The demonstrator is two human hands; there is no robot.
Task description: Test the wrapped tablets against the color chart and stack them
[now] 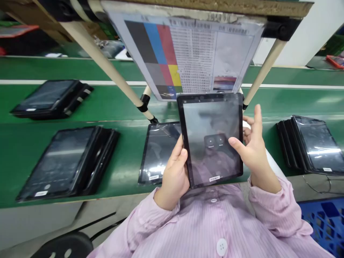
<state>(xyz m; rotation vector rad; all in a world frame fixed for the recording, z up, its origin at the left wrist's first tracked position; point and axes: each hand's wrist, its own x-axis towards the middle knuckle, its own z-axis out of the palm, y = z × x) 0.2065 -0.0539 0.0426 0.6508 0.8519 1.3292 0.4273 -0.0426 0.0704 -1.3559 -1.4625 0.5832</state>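
A black tablet (212, 122) is held up in front of my chest, its screen lit grey with a small dark pop-up of two icons near the middle. My left hand (176, 168) grips its left edge, thumb in front and the other fingers partly hidden behind. At the right edge is my right hand (252, 147), fingers spread, the index pointing up and the thumb over the screen beside the pop-up. Whether that thumb touches the glass I cannot tell. Partly covered by the held tablet, another tablet (158, 154) lies dark on the green bench.
Stacked tablets (64, 161) lie on the bench at left, with another stack (51, 96) behind. More stacked tablets (317, 145) stand at right. A pipe frame (104, 64) carries a printed colour chart (188, 53) ahead. A blue crate (322, 222) sits low right, a black stool (64, 247) low left.
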